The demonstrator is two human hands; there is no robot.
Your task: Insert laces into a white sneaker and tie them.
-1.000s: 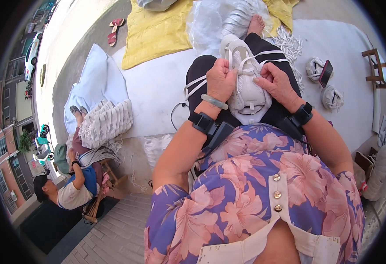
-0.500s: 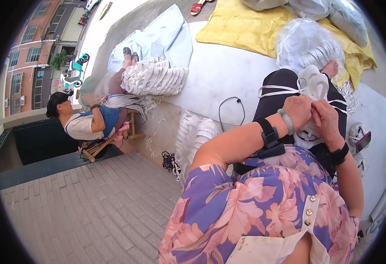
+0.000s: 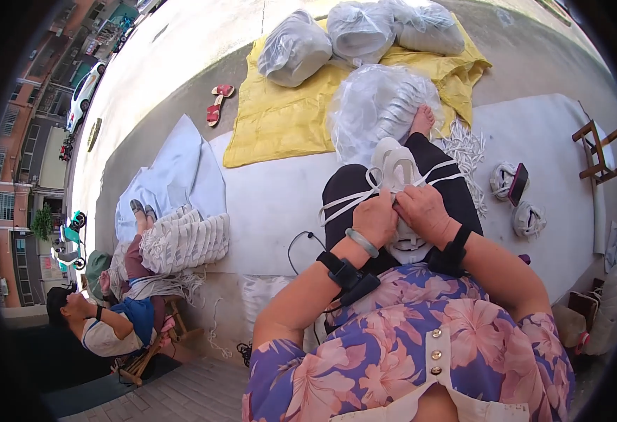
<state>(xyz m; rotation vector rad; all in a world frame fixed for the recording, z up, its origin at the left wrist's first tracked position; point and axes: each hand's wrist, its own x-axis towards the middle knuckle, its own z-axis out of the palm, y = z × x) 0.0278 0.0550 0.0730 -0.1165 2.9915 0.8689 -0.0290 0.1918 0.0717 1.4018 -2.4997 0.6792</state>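
Observation:
A white lace-up shoe (image 3: 397, 163) lies across my lap, between my knees. White shoelace (image 3: 350, 202) ends stretch from it over both black-trousered legs. My left hand (image 3: 376, 221) is closed, its fingertips pinched at the shoe's lacing. Close against it, my right hand (image 3: 424, 212) is also closed on the shoe, thumb and fingers bent inward. The fingers cover the exact spot they grip, so whether lace or shoe edge is between the tips is hidden. Below the hands, part of the white shoe shows near my blouse.
Several loose laces (image 3: 463, 151) lie by my right foot. Two white shoes (image 3: 528, 219) and a phone (image 3: 518, 183) are to the right. Clear bags (image 3: 294, 48) stand on a yellow sheet (image 3: 280, 126). At left, a co-worker (image 3: 115, 323) sits beside stacked white shoe pieces (image 3: 185, 243).
The view has swung rightward, so the scene shifts left and a wooden stool appears at right. Both hands stay on the shoe; the right hand now lies more over its side.

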